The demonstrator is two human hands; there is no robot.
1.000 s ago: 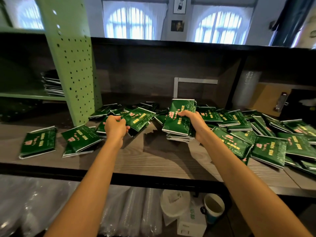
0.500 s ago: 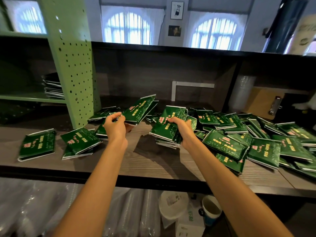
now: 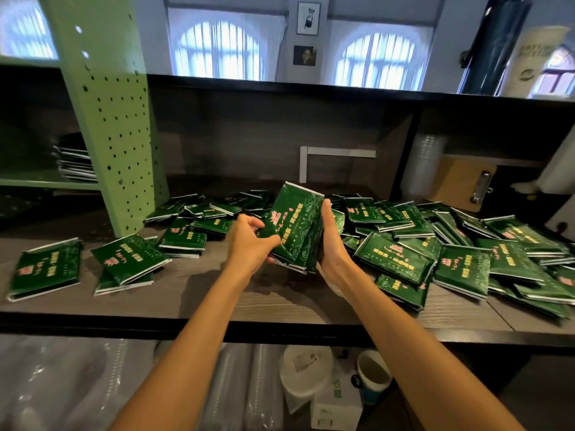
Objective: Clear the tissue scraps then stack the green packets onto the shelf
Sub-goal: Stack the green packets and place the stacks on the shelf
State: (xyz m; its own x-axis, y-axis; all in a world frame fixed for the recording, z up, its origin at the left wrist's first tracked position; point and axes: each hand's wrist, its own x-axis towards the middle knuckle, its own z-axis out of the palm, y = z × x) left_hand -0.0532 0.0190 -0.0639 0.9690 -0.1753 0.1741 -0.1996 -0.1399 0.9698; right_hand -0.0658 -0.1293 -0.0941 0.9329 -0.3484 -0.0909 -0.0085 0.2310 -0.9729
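Green packets [image 3: 460, 262] mostly lie loose on the counter [image 3: 193, 290]; your left hand [image 3: 249, 244] and right hand [image 3: 331, 241] both grip one bundle [image 3: 294, 231] mid-counter. Few sit stacked on the far-left shelf [image 3: 37, 183], so most stacking remains

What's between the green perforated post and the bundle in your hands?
In the head view, loose green packets lie scattered on the counter between the post and the bundle.
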